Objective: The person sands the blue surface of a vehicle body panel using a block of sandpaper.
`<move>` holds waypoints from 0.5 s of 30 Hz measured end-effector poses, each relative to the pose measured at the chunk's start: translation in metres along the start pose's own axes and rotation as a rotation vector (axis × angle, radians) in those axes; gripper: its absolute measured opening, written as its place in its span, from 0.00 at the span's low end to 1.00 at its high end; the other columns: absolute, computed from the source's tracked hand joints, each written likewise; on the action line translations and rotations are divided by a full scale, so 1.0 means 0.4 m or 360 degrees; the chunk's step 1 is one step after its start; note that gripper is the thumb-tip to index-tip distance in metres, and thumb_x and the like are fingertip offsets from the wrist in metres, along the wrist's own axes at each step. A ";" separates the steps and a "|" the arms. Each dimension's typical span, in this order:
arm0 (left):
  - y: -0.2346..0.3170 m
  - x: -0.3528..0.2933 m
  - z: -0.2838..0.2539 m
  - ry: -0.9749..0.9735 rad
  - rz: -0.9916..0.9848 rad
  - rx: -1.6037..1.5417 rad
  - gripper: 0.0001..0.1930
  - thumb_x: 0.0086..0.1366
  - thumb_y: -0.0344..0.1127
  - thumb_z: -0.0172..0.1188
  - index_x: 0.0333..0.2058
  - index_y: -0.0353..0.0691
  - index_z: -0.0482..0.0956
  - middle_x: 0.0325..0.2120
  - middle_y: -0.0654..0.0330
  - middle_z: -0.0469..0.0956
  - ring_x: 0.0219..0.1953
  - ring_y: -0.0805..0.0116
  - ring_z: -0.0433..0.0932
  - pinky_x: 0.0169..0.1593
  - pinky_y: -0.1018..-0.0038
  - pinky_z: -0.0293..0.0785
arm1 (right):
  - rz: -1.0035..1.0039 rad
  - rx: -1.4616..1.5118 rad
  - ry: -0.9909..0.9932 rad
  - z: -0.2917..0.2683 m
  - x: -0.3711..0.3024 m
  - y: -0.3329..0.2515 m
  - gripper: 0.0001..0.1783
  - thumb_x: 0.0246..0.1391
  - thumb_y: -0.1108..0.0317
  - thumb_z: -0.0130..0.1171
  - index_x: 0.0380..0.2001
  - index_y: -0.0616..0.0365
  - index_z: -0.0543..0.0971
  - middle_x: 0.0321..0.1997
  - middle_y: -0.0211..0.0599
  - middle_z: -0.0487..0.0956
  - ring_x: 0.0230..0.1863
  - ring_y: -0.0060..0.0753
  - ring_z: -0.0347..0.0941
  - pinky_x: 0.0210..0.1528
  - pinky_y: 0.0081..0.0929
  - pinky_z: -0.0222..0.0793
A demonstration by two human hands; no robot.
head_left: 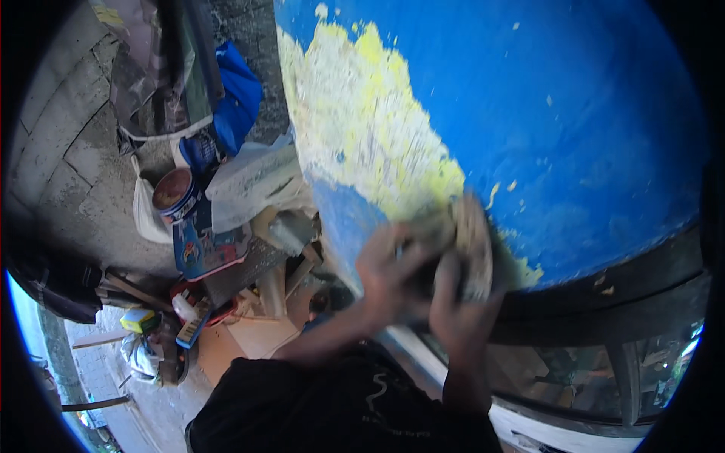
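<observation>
A large blue painted panel (574,113) fills the upper right, with a wide patch (362,136) where the blue is gone and yellow and pale filler show. Both my hands press a round, dusty sanding tool (472,245) against the panel at the lower edge of that patch. My left hand (389,272) grips the tool's body from the left. My right hand (461,313) holds it from below. Both hands and the tool are motion-blurred. A black rim (604,291) runs under the blue panel.
To the left lies a cluttered pile: a round paint tin (175,192), a blue cloth (238,98), white plastic bags (253,177), cardboard pieces (253,332) and small bottles. Grey paving slabs (60,143) lie at far left. A glass pane (559,377) sits below the rim.
</observation>
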State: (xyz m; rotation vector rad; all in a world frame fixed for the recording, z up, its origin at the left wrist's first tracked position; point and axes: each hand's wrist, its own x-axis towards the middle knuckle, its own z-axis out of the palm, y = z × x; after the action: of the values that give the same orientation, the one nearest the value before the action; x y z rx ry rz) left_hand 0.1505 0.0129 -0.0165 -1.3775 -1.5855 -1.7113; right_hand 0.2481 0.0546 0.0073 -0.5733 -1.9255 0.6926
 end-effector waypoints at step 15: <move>0.019 -0.065 -0.051 -0.0204 0.0012 -0.0008 0.24 0.52 0.30 0.63 0.50 0.36 0.72 0.49 0.51 0.73 0.47 0.53 0.72 0.47 0.67 0.69 | -0.0202 -0.0001 -0.0238 0.004 -0.033 -0.026 0.29 0.59 0.60 0.54 0.55 0.73 0.65 0.47 0.66 0.73 0.49 0.59 0.73 0.48 0.38 0.71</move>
State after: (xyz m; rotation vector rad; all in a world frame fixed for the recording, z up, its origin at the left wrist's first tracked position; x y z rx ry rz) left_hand 0.1600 -0.0155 -0.0320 -1.5205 -1.6424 -1.6532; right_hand 0.2510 0.0382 0.0055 -0.4052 -2.0811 0.6695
